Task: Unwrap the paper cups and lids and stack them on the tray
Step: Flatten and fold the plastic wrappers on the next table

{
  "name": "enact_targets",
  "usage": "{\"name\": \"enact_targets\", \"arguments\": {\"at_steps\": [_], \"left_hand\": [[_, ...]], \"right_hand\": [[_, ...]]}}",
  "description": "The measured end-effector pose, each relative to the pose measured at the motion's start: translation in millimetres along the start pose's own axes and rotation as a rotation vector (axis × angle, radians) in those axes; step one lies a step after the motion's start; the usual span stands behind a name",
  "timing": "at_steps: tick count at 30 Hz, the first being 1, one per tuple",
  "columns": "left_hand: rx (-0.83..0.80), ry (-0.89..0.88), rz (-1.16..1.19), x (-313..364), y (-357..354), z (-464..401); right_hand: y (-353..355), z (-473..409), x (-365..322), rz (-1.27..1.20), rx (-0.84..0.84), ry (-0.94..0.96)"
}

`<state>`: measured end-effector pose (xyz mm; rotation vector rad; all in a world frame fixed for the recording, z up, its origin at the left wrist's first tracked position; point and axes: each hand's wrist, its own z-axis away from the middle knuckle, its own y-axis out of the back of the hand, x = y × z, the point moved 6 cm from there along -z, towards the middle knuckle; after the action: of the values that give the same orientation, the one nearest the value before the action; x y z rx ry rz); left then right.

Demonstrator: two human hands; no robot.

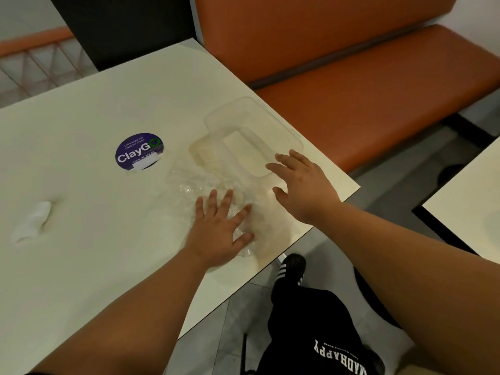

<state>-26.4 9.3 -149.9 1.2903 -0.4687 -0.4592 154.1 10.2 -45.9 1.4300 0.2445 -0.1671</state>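
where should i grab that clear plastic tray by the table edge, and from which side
Probably the raised rim at the near short end of the clear plastic tray, coming from the right, where the right hand hovers open over it. The tray lies flat and shallow, so the thin rim is the only pinchable part. Crumpled wrap under the left hand crowds its left side.

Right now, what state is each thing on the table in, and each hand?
Left hand: open, fingers spread, pressing on the plastic wrap.
Right hand: open, fingers at the tray's near corner; contact unclear.
Clear plastic tray: upright, holds what looks like a clear lid; no cups visible.
Plastic wrap: crumpled, spread flat beside the tray.
White tissue: crumpled, lying apart at the left.
Round sticker: stuck flat, partly torn.
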Motion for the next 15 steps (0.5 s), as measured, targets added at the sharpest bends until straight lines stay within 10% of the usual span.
{"name": "enact_targets", "arguments": {"at_steps": [15], "left_hand": [[0.065, -0.041, 0.002, 11, 46, 17]], "right_hand": [[45, 54, 15, 0.066, 0.079, -0.014]]}}
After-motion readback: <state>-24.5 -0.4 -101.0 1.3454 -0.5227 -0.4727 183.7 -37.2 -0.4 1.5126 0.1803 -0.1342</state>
